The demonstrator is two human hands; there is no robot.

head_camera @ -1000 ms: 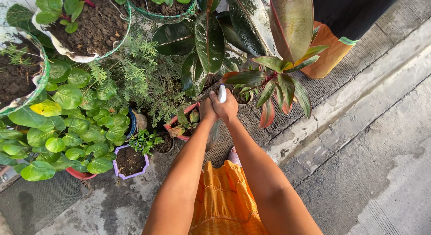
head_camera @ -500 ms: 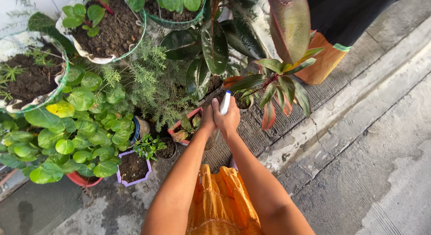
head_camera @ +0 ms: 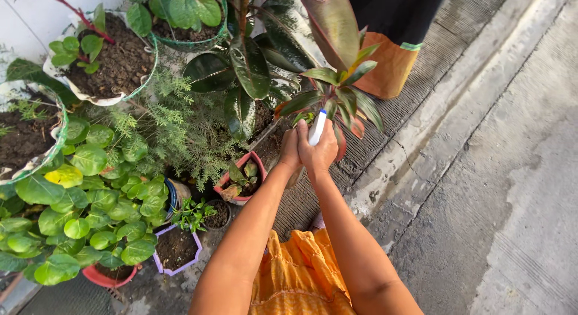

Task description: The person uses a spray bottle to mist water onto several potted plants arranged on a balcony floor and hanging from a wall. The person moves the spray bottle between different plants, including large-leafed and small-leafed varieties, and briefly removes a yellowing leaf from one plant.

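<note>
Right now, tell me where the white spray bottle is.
In the head view, the white spray bottle sits just above centre, gripped by both the right hand and left hand, its tip under the red-green leafed plant.

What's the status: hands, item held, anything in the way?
Left hand and right hand together, both closed on white spray bottle. Nozzle points at red-green leafy plant. Its leaves crowd the bottle; pink pot just left.

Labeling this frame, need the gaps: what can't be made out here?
Head view only:
- Sprayer: only its white and blue top shows; right hand and left hand cover the body.
- Palms and fingertips: hidden, only the backs show.
- Red-leaf plant: pot hidden behind leaves and hands.
- Orange pot: top cut off by frame edge.
</note>
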